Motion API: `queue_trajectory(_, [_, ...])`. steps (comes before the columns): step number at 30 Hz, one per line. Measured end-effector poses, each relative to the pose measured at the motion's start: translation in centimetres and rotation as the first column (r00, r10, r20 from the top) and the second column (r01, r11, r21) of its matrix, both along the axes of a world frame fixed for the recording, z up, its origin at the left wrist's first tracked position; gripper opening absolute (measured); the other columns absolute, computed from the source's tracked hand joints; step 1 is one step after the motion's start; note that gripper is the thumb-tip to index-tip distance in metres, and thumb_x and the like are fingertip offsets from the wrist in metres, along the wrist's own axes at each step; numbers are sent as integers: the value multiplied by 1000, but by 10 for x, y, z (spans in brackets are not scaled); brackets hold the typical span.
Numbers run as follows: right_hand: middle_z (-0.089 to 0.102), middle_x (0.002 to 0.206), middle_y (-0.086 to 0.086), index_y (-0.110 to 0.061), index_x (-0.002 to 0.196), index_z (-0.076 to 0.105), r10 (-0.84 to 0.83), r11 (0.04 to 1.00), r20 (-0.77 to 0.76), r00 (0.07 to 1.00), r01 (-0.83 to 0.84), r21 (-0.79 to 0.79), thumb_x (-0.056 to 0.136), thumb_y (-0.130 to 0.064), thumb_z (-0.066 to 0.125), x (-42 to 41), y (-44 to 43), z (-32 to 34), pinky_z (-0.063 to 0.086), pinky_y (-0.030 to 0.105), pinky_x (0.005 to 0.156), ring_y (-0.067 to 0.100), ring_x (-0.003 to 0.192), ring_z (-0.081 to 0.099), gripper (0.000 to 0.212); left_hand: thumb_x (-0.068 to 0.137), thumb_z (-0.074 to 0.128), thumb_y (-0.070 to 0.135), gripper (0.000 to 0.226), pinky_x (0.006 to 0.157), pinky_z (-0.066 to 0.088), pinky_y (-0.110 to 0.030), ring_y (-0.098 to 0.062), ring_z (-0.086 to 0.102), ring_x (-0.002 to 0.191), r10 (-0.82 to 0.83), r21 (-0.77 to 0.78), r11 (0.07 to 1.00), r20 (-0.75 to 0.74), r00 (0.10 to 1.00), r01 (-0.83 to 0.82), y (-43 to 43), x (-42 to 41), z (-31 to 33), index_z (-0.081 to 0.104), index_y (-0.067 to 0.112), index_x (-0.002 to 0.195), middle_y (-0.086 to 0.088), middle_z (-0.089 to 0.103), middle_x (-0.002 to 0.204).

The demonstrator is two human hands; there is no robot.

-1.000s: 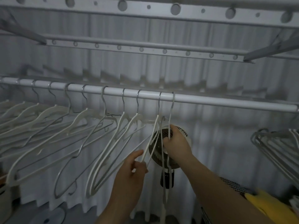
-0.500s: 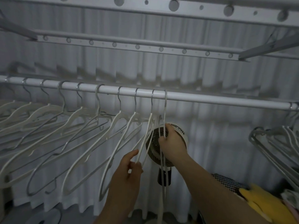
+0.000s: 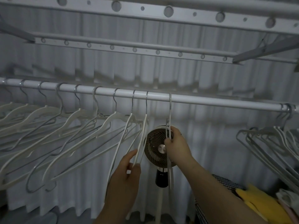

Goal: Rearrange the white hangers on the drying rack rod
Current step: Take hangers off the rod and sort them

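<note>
A white rod (image 3: 210, 102) runs across the drying rack. Several white hangers (image 3: 72, 125) hang from its left half by metal hooks, spaced apart and swung at an angle. My right hand (image 3: 177, 145) grips the rightmost white hanger (image 3: 170, 110), which hangs edge-on and stands apart from the others. My left hand (image 3: 127, 172) pinches the arm of the neighbouring white hanger (image 3: 142, 139) between thumb and fingers.
A round fan (image 3: 156, 147) on a stand is behind the hands. A bunch of grey hangers (image 3: 267, 143) hangs at the rod's right end. Perforated rack bars (image 3: 129, 47) run overhead. Yellow cloth (image 3: 262, 206) lies at lower right. Curtains hang behind.
My right hand has slid its hanger to the right along the rod, opening a gap from the one my left hand holds. The view has shifted slightly.
</note>
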State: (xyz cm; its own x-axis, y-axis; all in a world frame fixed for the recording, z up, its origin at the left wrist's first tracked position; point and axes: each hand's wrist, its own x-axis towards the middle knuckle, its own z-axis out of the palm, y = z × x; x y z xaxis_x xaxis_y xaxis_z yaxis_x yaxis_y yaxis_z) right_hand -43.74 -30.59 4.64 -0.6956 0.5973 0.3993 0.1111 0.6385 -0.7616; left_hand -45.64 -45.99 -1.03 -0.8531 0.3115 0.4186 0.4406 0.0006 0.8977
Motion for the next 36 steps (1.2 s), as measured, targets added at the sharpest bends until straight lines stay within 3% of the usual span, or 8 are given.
queue_trajectory(5, [63,105,17,-14,141,29,-21,1000,-12,1000,21,-3,91,-9,37,5,3,1,47,31,70,32,92,61,50,88,49,17,33,42,39,-6,-10,55,59,4,-5,1000,-11,1000,-4,2,1,-1,47,46,102,-2,59,82])
queue_trajectory(11, [61,107,11,-16,138,33,-43,999,-17,999,43,-6,90,-9,38,7,11,-1,40,25,67,20,78,53,49,89,47,14,37,40,37,-7,-6,53,52,-50,18,999,-14,999,50,9,3,-1,46,51,89,0,56,77])
queue_trajectory(23, [63,100,17,-16,137,33,-57,998,-10,998,57,1,91,-10,38,7,18,-1,49,36,67,28,78,59,47,89,47,13,37,36,33,-6,7,49,41,-74,-20,997,-8,997,74,19,9,2,44,51,89,3,53,76])
queue_trajectory(28, [63,98,14,-15,136,36,-47,999,-9,999,47,-11,90,-10,39,5,18,0,50,34,68,30,83,62,46,88,51,27,26,47,44,-13,-1,55,45,-117,-32,993,-47,992,116,12,15,9,44,52,93,11,57,78])
queue_trajectory(30, [62,95,12,-15,133,38,-39,999,-11,999,39,-18,89,-9,40,5,17,1,49,32,67,30,81,61,45,87,49,33,22,61,48,-18,-4,60,60,-59,-98,994,-110,992,49,4,17,12,47,49,103,15,58,86])
queue_trajectory(32, [63,95,14,-16,132,39,-22,999,-14,1000,21,-36,88,-8,40,4,17,1,49,32,66,28,76,59,45,88,48,38,24,65,45,-10,-1,59,69,75,-154,980,-314,946,-129,-6,21,15,58,36,109,19,58,90])
queue_trajectory(35, [61,92,12,-16,133,39,-4,1000,-20,1000,3,-31,88,-9,41,4,17,0,46,28,61,24,70,55,45,81,40,40,36,47,35,-6,1,53,71,250,-53,934,-609,753,-353,-31,21,28,70,23,88,16,61,77])
queue_trajectory(36, [59,90,11,-15,133,38,-2,1000,-21,1000,2,-25,88,-9,41,3,18,-1,45,27,59,23,69,54,46,79,39,36,37,53,37,-9,-3,55,69,298,-8,913,-669,681,-408,-38,19,32,71,18,84,8,66,76])
